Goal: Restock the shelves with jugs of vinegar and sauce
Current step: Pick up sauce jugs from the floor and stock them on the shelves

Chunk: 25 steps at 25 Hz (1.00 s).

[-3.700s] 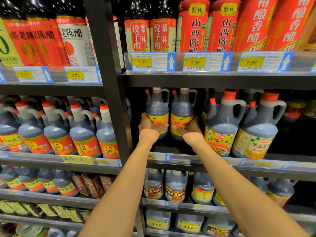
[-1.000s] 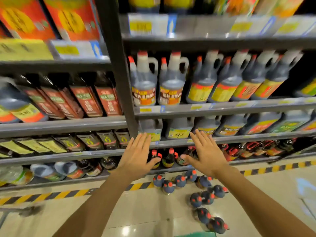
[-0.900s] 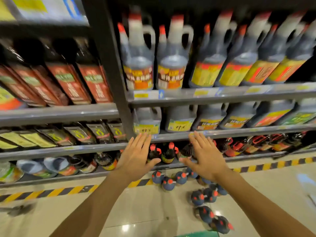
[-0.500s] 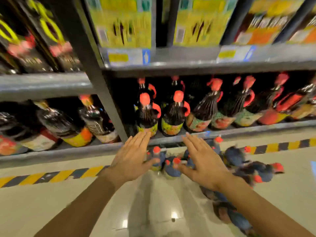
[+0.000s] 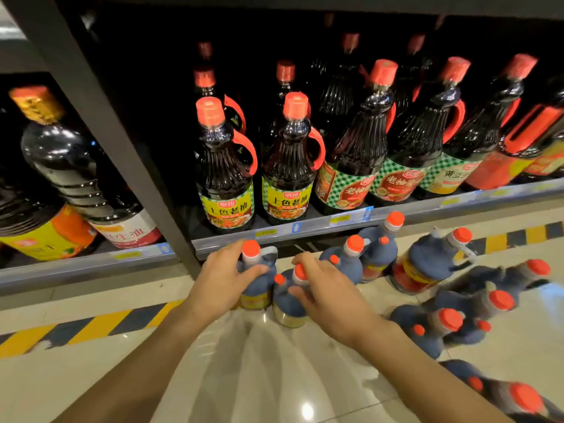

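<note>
two jugs stand upright on the floor (image 5: 91, 377) just before the bottom shelf (image 5: 305, 228), long axes vertical, red caps up. left hand (image 5: 221, 280) holds the left jug (image 5: 256, 279) at the shoulder, thumb wrapped round its front. right hand (image 5: 328, 293) curls over the neck of the right jug (image 5: 287, 303). more jugs (image 5: 427, 264) stand and lie at 2 to 4 o'clock. dark bottles (image 5: 225, 166) fill the shelf at 12 o'clock.
</note>
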Motion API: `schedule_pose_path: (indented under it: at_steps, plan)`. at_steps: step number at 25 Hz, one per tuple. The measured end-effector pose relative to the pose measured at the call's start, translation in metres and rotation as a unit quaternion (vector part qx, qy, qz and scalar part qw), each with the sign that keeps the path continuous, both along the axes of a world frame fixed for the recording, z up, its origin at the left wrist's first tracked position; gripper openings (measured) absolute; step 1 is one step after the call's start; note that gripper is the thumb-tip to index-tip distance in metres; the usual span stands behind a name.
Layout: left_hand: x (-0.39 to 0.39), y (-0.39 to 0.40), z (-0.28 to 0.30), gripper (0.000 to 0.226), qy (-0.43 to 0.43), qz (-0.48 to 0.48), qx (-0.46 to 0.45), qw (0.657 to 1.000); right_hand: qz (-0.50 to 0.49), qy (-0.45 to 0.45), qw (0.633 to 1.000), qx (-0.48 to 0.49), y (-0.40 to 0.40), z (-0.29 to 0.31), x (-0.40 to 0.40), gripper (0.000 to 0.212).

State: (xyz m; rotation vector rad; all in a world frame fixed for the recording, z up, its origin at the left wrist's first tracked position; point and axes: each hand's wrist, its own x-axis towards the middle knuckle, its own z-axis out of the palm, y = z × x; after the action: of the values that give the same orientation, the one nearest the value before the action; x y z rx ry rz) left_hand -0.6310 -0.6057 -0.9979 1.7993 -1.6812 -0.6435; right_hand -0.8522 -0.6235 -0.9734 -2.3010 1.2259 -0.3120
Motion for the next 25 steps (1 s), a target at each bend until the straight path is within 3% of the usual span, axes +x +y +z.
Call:
schedule_pose_path:
  at_steps: [3, 10, 16, 21, 25]
  plan:
    - [0.002, 0.002, 0.002, 0.023, 0.020, -0.003, -0.001, 1.000, -0.012, -0.035, 0.999, 0.014, -0.002, -0.001, 0.001, 0.018]
    - [0.018, 0.053, 0.014, 0.013, 0.049, -0.033, 0.026, 0.998, -0.033, -0.098, 0.994, 0.042, 0.022, -0.010, -0.005, 0.025]
    - [0.045, 0.127, 0.016, 0.017, 0.038, -0.043, 0.091, 0.994, 0.028, -0.135, 0.990, 0.038, 0.069, -0.012, -0.003, 0.021]
    - [0.054, 0.168, 0.009, 0.035, 0.072, -0.008, 0.077, 0.994, 0.039, -0.146, 0.986, 0.074, 0.096, -0.016, 0.006, 0.025]
    - [0.056, 0.178, -0.004, 0.062, 0.106, 0.036, 0.073, 0.991, -0.004, -0.200, 0.973, 0.119, 0.101, -0.020, 0.010, 0.033]
